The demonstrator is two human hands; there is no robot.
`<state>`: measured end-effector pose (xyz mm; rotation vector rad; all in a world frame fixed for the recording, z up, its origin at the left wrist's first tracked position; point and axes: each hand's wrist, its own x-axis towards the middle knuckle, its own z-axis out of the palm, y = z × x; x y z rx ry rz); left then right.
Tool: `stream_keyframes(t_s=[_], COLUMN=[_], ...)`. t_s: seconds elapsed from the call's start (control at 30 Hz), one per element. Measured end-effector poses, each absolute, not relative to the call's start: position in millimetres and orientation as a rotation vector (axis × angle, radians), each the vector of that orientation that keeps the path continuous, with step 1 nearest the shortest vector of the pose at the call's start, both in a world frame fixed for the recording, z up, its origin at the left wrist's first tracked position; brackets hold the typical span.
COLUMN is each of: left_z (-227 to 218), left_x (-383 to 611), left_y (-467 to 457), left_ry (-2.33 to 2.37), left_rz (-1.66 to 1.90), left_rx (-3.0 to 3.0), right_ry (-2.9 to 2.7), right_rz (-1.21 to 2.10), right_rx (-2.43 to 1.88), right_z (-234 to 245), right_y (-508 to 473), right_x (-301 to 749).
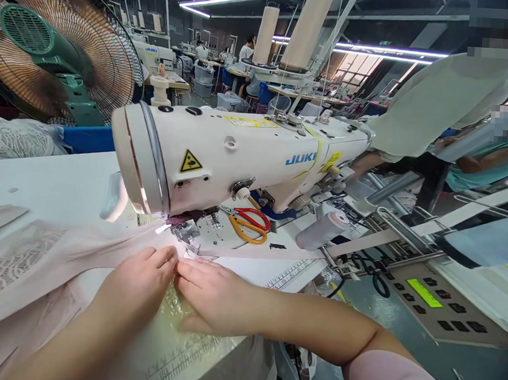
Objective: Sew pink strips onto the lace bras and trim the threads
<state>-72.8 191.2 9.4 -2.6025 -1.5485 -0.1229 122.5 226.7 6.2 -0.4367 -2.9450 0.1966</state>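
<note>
A white JUKI sewing machine point(239, 154) stands across the table. Pale pink fabric point(61, 253) with a lace panel point(0, 266) lies under its needle area. My left hand point(140, 286) rests on the fabric just in front of the presser foot, fingers bent and pressed together on the cloth edge. My right hand point(213, 293) lies beside it, fingertips touching the left hand's, pinching the same edge over a crinkled clear plastic sheet point(173, 305).
Red and yellow scissors point(249, 224) lie behind the needle, next to a thread cone point(323, 228) on its side. A control panel point(432, 301) sits at right. A green fan point(51, 46) stands at back left. Another person point(448, 104) leans in at right.
</note>
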Motion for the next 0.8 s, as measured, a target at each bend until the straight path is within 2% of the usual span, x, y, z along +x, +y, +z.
stream_keyframes(t_s=[0.13,0.3,0.47,0.8], left_z=[4.8,1.5,3.4,3.1], left_x=[-82.3,-92.5,-97.0,-103.2], left_y=[191.5,191.1,192.8,198.0], left_ry=[-1.698,-1.652,-1.607,-1.512], left_rz=[0.051,-0.068,-0.231,-0.089], left_rx=[-2.608,-2.652,-2.679,-2.598], right_ry=[-2.911,-2.853,-2.801,-2.777], right_rz=[0.2,0.186,0.196,0.21], right_rx=[-0.401,-0.183,-0.149,-0.153], right_z=[0.8,-7.1,-13.0,-13.8], right_y=[227.2,231.0,234.3,235.3], right_x=[119.1,126.3,129.3,130.5])
